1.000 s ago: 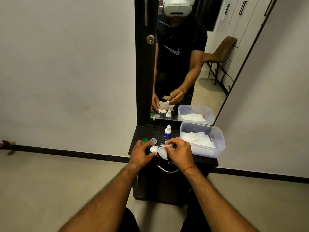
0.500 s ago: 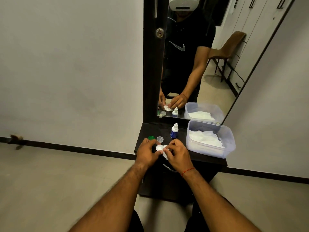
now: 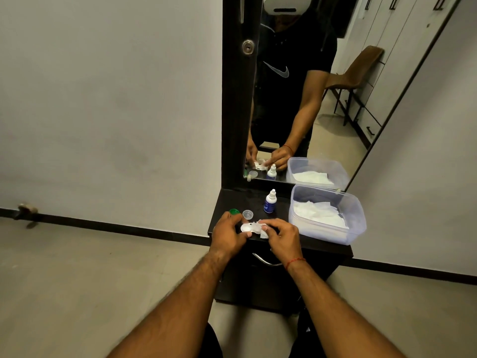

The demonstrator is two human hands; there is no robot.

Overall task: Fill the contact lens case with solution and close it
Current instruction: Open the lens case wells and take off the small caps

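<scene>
Both bare forearms reach forward from the bottom of the view and converge toward the middle, the wrists close together. The left hand [image 3: 228, 235] is seen from the back, fingers curled inward and the thumb pointing toward the other hand, its fingertips pinched around something small and white. The right hand [image 3: 282, 237] mirrors it, knuckles up, fingers bent and gathered at the tips, likewise closed on something small and pale. The fingertips of the two hands sit just beside each other. The right wrist is slightly bent and carries a thin red thread [image 3: 295, 261]. The left wrist is bare and nearly straight.
</scene>
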